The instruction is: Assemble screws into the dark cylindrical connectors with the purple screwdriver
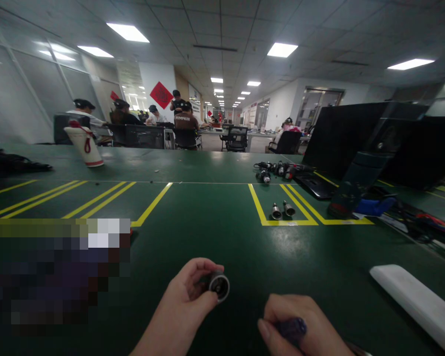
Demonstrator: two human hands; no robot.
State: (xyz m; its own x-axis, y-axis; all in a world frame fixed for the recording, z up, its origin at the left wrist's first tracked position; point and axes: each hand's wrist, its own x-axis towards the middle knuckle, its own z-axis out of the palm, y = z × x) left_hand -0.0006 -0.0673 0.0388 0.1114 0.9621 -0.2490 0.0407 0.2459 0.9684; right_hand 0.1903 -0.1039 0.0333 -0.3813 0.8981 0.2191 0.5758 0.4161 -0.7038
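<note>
My left hand (187,299) is closed around a small round metal fitting (219,287). Its open, cup-like end faces me, and a small pin or hole shows at its centre. To the right, my right hand (294,324) is curled around a dark purple tool handle (295,328). Only the handle's rounded end is visible; the fingers hide the rest, so I cannot tell the tool's kind. The two hands are apart, low over the green table. Farther off, a metal fitting (276,212) and another metal fitting (289,208) lie inside a yellow-taped box.
Behind the taped box sits a cluster of dark metal parts (266,175). A white case (415,301) lies at right, near a dark upright post (361,178) and monitors. A pixelated patch covers the lower left. A white cup (84,143) stands at the far left; people sit beyond.
</note>
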